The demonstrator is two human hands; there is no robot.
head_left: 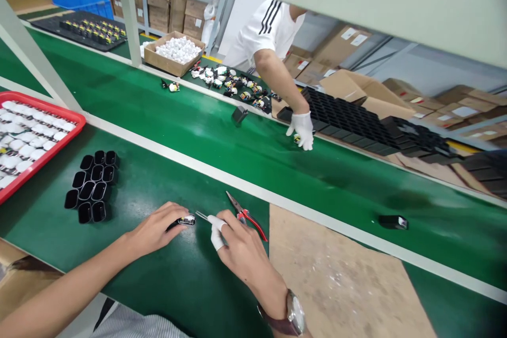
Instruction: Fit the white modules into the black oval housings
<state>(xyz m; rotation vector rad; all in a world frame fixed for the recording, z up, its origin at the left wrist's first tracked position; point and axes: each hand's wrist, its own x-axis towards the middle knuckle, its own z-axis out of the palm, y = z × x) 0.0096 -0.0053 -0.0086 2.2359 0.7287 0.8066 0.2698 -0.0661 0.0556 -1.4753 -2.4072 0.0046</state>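
Note:
My left hand (160,226) is closed round a small black housing (187,219) with white and metal parts showing at its open end. Pinched in my right hand (233,237), which has white covers on some fingers and a watch at the wrist, are metal tweezers (202,215); their tips point at the housing, a little to its right. Red-handled pliers (247,215) lie on the green bench just beyond my right hand. To the left, several open black housings (93,182) stand grouped together.
A red tray (81,121) of white parts sits at the left. Behind a pale rail runs a green belt (178,121) with a black housing (393,222) at right. Across it, a person's gloved hand (301,129) reaches down near stacked black housings (348,116). Cardboard (340,280) covers the bench at right.

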